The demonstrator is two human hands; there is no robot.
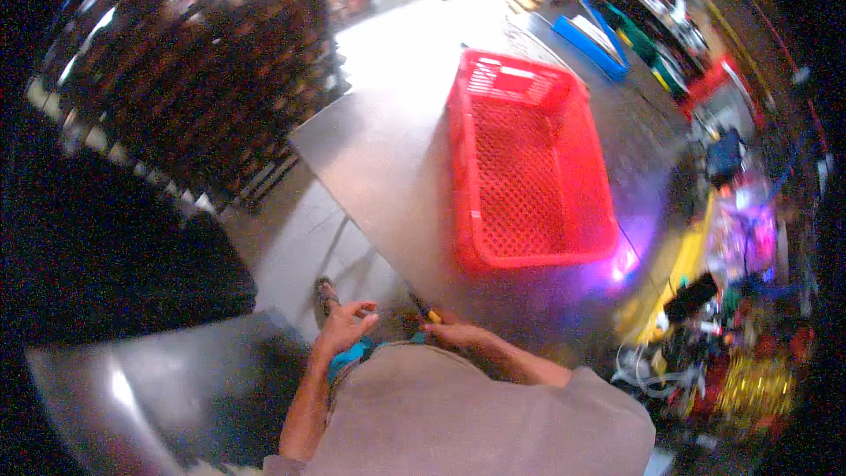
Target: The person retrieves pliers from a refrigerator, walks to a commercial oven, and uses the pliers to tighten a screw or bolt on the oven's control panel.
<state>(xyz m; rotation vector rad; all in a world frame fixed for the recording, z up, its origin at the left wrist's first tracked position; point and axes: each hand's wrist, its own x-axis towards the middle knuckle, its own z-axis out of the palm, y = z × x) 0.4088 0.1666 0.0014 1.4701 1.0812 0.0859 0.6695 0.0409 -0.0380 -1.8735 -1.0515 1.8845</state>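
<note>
Right fingers [437, 330] close around a yellow-handled tool [434, 316].

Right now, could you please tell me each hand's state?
Left hand: loosely open, seemingly empty.
Right hand: closed on a thin yellow-and-dark tool.

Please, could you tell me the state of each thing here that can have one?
Left hand: partly open, fingers bent.
Right hand: closed, apparently on a slim yellow-and-dark tool.
Red basket: upright on the metal table, appears empty.
Blue tray: open, pale contents showing.
</note>
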